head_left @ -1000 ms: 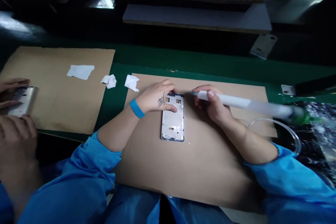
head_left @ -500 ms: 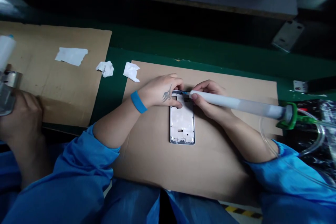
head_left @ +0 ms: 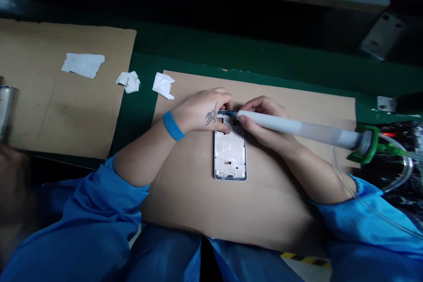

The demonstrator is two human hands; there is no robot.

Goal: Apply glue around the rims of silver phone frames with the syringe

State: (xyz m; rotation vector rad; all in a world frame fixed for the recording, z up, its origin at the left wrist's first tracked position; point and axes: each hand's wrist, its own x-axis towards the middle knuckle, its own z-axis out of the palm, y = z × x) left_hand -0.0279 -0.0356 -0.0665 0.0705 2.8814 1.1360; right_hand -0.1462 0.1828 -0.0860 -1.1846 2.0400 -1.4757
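A phone frame (head_left: 230,152), silvery with a dark edge, lies on a brown cardboard sheet (head_left: 194,198). My left hand (head_left: 211,112) grips its upper left part, thumb on the inner face and fingers at the far edge. In my right hand (head_left: 264,123) is a white dispensing syringe (head_left: 297,128), pinched near its front end. The blue needle tip (head_left: 232,113) points left at the frame's top edge; I cannot tell whether it touches. A green cap (head_left: 366,144) with a clear hose closes the syringe's rear.
A second cardboard sheet (head_left: 82,114) lies to the left, with a paper strip (head_left: 83,64) on it. Crumpled paper (head_left: 128,82) and a white scrap (head_left: 163,85) lie nearby. A co-worker's blurred hand (head_left: 13,185) is at far left. Black plastic (head_left: 408,141) sits at right; a shelf overhangs.
My view has shifted slightly. The needle tip has moved a little left along the frame's top edge. The co-worker's hand and syringe at far left have moved, and that syringe is out of view.
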